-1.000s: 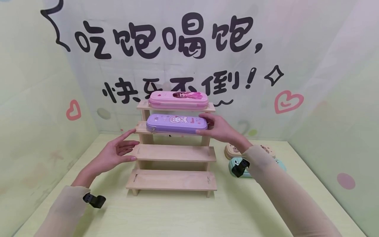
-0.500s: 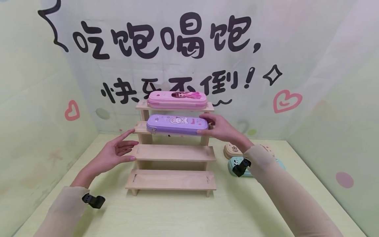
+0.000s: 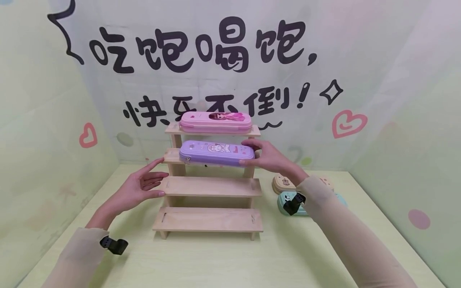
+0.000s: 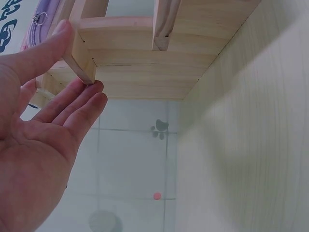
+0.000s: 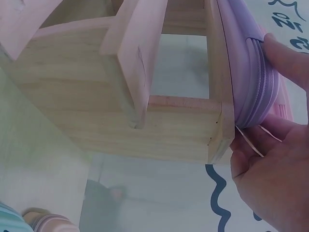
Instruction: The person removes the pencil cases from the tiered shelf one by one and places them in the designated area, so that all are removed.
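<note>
A four-step wooden display stand (image 3: 212,186) stands on the table. On its second step from the top lies a purple zippered pencil case (image 3: 216,153) with a cartoon print, slightly askew, its right end nearer the front. My right hand (image 3: 270,157) grips that right end between thumb and fingers; in the right wrist view the thumb (image 5: 285,58) is at the case's zipped side. Fairly straight fingers of my left hand (image 3: 138,186) touch the stand's left side. Its thumb (image 4: 43,55) lies against a board end in the left wrist view.
A pink pencil case (image 3: 216,122) lies on the top step. Right of the stand, a beige case (image 3: 282,183) and a mint-green case (image 3: 286,204) lie on the table (image 3: 201,262), partly hidden by my right sleeve. A printed cloth wall (image 3: 230,80) closes off the back.
The purple pencil case has slid slightly right, and its right end has come a little toward the front in my right hand. My left hand has stayed at the stand.
</note>
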Demonstrator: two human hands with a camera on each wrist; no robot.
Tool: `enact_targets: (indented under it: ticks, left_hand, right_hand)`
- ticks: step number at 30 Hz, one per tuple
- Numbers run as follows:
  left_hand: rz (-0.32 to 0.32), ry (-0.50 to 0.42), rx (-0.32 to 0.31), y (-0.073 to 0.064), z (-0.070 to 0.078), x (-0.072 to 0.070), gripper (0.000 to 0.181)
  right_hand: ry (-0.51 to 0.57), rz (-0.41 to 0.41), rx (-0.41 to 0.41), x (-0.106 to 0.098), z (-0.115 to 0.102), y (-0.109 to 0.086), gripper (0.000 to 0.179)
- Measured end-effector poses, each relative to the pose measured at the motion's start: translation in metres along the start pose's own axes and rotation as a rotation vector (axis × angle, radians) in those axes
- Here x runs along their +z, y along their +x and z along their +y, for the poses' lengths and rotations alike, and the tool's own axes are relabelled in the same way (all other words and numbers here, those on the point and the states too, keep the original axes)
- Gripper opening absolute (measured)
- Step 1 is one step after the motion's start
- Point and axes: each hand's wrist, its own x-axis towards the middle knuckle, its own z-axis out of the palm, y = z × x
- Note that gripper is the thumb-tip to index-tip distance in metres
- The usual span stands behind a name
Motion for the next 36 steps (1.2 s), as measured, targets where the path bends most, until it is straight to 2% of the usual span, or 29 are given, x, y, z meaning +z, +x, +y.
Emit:
enact_targets:
  ticks: [7,16,36]
  left_hand:
    - [-0.002,-0.005,0.004,0.000,0.002,0.000,0.103]
    - [-0.006,-0.011,0.002,0.000,0.002,0.001,0.103]
    - [0.001,-0.003,-0.011,-0.001,0.001,0.000,0.105]
  right_hand:
    - [-0.019,-0.023,0.008,-0.002,0.000,0.001,0.084]
    - [0.054,-0.013,0.032,0.003,-0.003,-0.005,0.083]
    - [0.107,0.065,-0.027,0.005,0.001,-0.025,0.076]
